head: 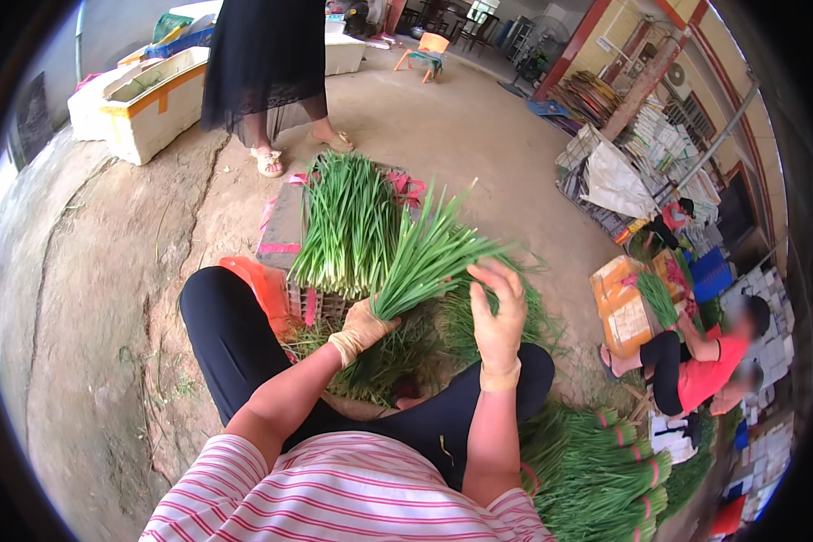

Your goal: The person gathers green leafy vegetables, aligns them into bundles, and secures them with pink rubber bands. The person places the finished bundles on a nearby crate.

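Note:
My left hand (pixel 366 328), in a pale thin glove, grips a bunch of long green garlic chives (pixel 423 261) by one end; the leaves fan out up and to the right. My right hand (pixel 498 308), gloved alike, is raised beside the bunch's far end with fingers apart and curled, holding nothing. In front of me, a thick layer of chives (pixel 352 223) lies on a crate (pixel 281 227) covered with a grey board and pink tape. Loose chives (pixel 386 359) are heaped between my legs and under my hands.
Tied chive bundles (pixel 610 467) with pink bands lie at my lower right. An orange plastic bag (pixel 254 288) is by my left knee. A person in a dark skirt (pixel 264 68) stands beyond the crate. Co-workers (pixel 711 366) sit at right near a taped foam box (pixel 620 305). Foam boxes (pixel 152 108) stand upper left.

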`<act>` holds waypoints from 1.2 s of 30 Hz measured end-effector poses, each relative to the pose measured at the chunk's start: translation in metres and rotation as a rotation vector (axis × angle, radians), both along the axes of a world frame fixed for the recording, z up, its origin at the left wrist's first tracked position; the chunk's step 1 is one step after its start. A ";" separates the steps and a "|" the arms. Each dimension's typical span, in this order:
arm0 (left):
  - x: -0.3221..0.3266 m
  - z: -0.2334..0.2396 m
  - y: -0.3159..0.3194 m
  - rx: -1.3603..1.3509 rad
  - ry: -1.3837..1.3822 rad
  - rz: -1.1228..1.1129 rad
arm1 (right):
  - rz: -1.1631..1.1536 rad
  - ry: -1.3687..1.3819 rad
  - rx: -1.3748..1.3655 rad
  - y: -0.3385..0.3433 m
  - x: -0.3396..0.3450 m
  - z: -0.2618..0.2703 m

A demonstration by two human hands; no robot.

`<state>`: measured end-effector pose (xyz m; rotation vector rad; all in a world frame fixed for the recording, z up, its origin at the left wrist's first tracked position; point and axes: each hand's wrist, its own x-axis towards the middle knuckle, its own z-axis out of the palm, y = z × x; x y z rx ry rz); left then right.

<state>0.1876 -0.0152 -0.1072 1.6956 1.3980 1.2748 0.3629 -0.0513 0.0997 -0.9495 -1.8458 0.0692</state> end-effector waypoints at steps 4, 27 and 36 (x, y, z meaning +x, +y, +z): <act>0.000 0.015 -0.010 -0.056 -0.020 -0.052 | -0.184 -0.404 0.217 0.018 -0.010 0.005; 0.007 0.014 -0.019 -0.014 0.176 -0.017 | 0.178 0.593 -0.586 0.070 0.017 0.028; 0.010 0.011 -0.025 -0.001 0.190 0.022 | 0.170 0.850 -0.281 0.043 0.034 0.040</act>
